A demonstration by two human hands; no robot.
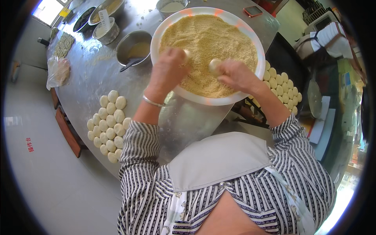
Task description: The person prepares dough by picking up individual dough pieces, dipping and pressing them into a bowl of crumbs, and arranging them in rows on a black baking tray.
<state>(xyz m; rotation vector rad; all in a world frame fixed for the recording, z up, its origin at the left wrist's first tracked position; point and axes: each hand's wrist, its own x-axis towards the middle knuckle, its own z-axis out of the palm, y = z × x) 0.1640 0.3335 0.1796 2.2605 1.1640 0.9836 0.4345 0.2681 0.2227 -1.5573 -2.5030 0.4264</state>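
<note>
Over a wide white plastic basin [262, 58] with orange-red marks on its rim, both of my hands are at work. The basin holds a spread of pale tan grains [205, 32] that look like sesame seeds. My left hand [171, 67], slightly blurred and with a silver bangle at the wrist, has its fingers closed around a pale dough piece [187, 53], mostly covered by the hand. A rounder dough ball [215, 65] sits between the fingers of my right hand [239, 75], just above the grains.
Rows of dough rounds [110, 121] lie on the steel table [188, 117] at left. More flat rounds [282, 88] sit on a dark griddle [288, 53] at right. A metal bowl [133, 48] holds liquid and a dark-handled utensil. Another person [329, 39] stands at upper right.
</note>
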